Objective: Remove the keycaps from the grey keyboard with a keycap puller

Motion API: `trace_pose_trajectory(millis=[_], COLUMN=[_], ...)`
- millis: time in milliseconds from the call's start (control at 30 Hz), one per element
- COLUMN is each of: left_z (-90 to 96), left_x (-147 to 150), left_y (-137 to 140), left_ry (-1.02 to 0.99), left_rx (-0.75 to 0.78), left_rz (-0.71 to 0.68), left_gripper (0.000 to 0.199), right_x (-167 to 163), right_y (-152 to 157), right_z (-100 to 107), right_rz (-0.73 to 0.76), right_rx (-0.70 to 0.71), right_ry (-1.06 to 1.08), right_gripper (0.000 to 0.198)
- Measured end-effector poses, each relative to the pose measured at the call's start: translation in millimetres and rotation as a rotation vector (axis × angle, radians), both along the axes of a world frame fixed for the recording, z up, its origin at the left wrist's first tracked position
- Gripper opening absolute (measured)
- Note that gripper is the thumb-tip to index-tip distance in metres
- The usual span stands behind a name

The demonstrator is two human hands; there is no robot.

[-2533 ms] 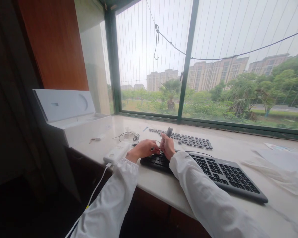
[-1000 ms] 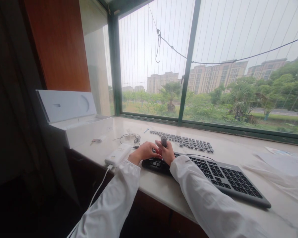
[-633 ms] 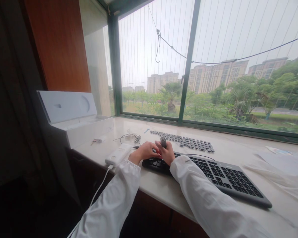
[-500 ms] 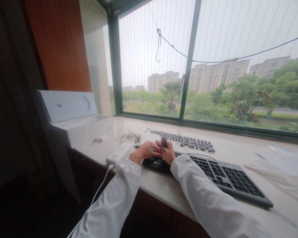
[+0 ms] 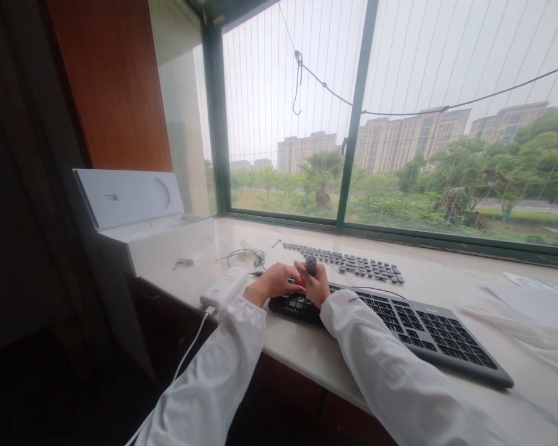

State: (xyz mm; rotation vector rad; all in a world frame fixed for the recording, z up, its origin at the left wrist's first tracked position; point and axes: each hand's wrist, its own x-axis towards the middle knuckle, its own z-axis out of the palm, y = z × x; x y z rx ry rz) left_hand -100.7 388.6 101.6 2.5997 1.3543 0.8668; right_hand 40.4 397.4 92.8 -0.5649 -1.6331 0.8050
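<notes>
My right hand (image 5: 315, 286) is wrapped round a tool with a dark, rounded handle (image 5: 311, 265), held nearly upright over the left part of a black keyboard (image 5: 428, 328). The tool's lower end is hidden behind my fingers. Close against it on the left, my left hand (image 5: 279, 282) has its fingers bent and drawn together, and what they grip, if anything, is hidden. A bit of red shows between the hands. Keycaps are off much of the keyboard, while some remain at its left end (image 5: 292, 303). Behind it, loose keycaps (image 5: 369, 266) lie in rows on the white tabletop.
A white power bank (image 5: 224, 288) with a plugged-in white cable (image 5: 196, 341) sits left of my hands. Beyond it lie a coiled black cable (image 5: 259, 255), keys (image 5: 184, 263) and an opened white box (image 5: 167, 243). Papers and a clear plastic bag (image 5: 516, 325) rest at the right.
The tool's handle has shifted very slightly to the right and up with my right hand. The view has moved a little; both hands keep their places at the keyboard's left end.
</notes>
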Motion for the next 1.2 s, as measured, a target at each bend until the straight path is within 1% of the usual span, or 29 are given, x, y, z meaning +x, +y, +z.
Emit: trace_pose_trajectory(millis=[100,167,233,300,367,433,500,567,633,733,900,1200], left_z=[-0.1,1.3,4.1,7.7,10.9,12.7,12.9,12.0,11.0,10.3,11.8,11.4], left_x=[1,1,2,2,3,4,4,4,4,4,5,6], left_y=[0,-3,-7,-12,-17,-19,-20,-20,-19,-19,-21,-19], left_ry=[0.043,0.070,0.076,0.059,0.024,-0.023,-0.062,-0.082,-0.089,-0.096,-0.100,-0.058], left_rx=[0.030,0.059,0.084,0.117,0.166,0.215,0.251,0.277,0.295,0.313,0.367,0.392], left_rz=[0.062,0.070,0.016,-0.034,-0.033,0.002,0.047,0.088,0.119,0.147,0.180,0.235], left_gripper=[0.017,0.016,0.017,0.021,0.025,0.027,0.025,0.023,0.021,0.020,0.017,0.016], right_x=[-3,-3,1,11,24,37,48,55,56,51,45,45], right_y=[-5,-6,-4,3,12,23,33,39,41,37,29,33], right_z=[0,2,8,15,21,23,22,18,16,14,15,10], right_rz=[-0.010,-0.052,-0.173,-0.336,-0.473,-0.555,-0.538,-0.489,-0.443,-0.375,-0.321,-0.297], right_rx=[0.045,0.089,0.118,0.137,0.150,0.173,0.187,0.174,0.165,0.197,0.288,0.308], right_ry=[-0.024,-0.056,-0.050,-0.050,-0.083,-0.150,-0.260,-0.360,-0.430,-0.494,-0.572,-0.584], right_gripper=[0.051,0.051,0.052,0.053,0.053,0.053,0.048,0.044,0.039,0.031,0.027,0.026])
